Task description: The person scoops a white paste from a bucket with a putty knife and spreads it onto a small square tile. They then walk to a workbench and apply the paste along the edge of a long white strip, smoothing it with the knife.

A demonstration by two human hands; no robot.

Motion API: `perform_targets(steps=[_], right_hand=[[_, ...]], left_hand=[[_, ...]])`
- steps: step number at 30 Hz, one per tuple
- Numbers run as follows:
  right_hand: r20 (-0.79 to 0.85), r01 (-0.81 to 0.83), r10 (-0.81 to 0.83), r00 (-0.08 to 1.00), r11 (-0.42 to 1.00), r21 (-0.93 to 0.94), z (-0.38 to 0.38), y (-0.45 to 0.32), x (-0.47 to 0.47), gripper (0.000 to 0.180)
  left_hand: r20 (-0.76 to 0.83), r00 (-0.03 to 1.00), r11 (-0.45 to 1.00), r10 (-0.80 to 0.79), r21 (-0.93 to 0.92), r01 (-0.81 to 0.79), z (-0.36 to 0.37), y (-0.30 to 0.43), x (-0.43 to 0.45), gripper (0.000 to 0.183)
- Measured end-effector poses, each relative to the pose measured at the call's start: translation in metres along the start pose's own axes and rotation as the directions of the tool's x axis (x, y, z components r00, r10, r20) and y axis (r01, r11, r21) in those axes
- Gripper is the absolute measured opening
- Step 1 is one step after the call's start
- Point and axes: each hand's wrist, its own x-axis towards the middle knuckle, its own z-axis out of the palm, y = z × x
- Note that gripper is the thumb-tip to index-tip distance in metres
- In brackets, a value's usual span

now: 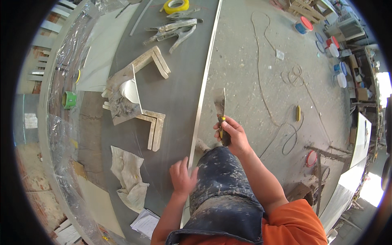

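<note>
My right hand (pixel 234 134) grips a putty knife (pixel 219 101) by its black and yellow handle, with the smeared blade pointing away from me. The fingers of my left hand (pixel 183 177) are spread and hold nothing. That hand is at the near edge of a grey slab (pixel 180 95). On the slab, a piece of smeared board (pixel 118 108) carries a mound of white paste (pixel 130 91). It lies across angled L-shaped pieces (pixel 157 127). A crumpled whitish cloth (pixel 130 180) lies left of my left hand.
Spring clamps (pixel 171 30) and a yellow tape roll (pixel 176 5) lie at the slab's far end. Papers (pixel 145 223) are near my left forearm. A cable (pixel 260 76) loops over the floor on my right. Several buckets (pixel 303 25) stand farther off. Clear plastic sheeting (pixel 65 92) runs along the left.
</note>
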Motion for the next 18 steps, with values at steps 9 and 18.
perform_targets(steps=[9, 18], right_hand=[[-0.008, 0.179, -0.18, 0.984, 0.98, -0.081, 0.001, 0.06, 0.026, 0.048], [-0.094, 0.276, -0.314, 0.945, 0.917, -0.29, 0.015, 0.065, 0.067, 0.046]], left_hand=[[0.079, 0.997, 0.997, -0.026, 0.081, 0.02, 0.026, -0.023, -0.015, 0.038], [0.018, 0.998, 0.996, 0.052, 0.077, -0.053, 0.031, -0.026, -0.013, 0.036]])
